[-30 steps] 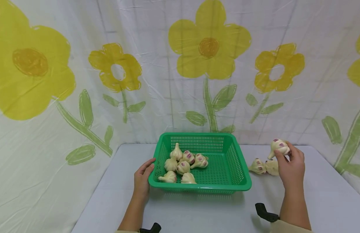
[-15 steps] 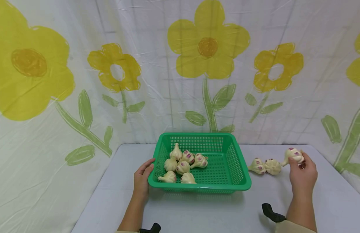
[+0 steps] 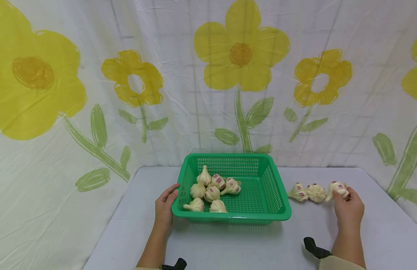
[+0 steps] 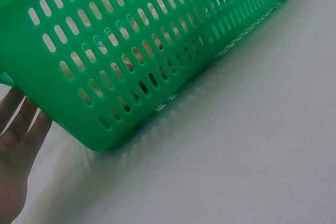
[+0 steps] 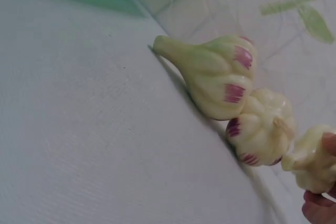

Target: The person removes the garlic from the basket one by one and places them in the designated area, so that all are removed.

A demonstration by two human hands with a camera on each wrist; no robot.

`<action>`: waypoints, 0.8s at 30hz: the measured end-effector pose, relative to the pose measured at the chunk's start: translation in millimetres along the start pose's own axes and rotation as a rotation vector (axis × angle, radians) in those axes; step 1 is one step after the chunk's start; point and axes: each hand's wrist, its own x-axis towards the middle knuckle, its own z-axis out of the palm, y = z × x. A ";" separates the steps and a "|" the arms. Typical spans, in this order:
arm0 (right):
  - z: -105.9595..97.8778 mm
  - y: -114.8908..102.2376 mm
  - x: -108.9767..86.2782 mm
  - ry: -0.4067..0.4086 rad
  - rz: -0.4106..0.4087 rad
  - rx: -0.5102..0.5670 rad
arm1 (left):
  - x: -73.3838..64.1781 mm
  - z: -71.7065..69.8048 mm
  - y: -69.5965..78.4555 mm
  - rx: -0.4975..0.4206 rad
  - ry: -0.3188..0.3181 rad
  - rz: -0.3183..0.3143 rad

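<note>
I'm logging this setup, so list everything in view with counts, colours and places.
Table: one, white, in front
Basket: one, green, on the table
Garlic bulbs in basket: seven visible, cream, some purple-marked, mostly left
Garlic bulbs outside basket: three, cream and purple, right of it
Backdrop: one, white with yellow flowers, behind the table
Sleeves: two, beige, bottom edge
Wrist pieces: two, black, by the wrists
Left hand: one, bare, touching the basket's left side
Right hand: one, bare, gripping the rightmost bulb

I hold my left hand out, fingers extended, left forearm slanting inward; my right hand pinches between thumb and fingertips, right forearm pointing ahead.
</note>
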 end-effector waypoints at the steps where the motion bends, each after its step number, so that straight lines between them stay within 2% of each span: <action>1: 0.7 1.8 0.7 -0.008 0.004 -0.005 | 0.1 -0.1 -0.2 0.001 0.000 0.000; 9: 5.1 12.2 3.8 -0.066 -0.003 -0.052 | 0.7 -0.1 -0.9 -0.008 -0.003 0.002; 17: 8.5 15.4 6.2 -0.068 0.012 -0.033 | 0.7 0.2 0.4 -0.013 -0.003 0.008; 24: 9.1 17.5 5.5 -0.079 0.006 -0.059 | 0.1 0.2 0.9 -0.012 -0.007 0.002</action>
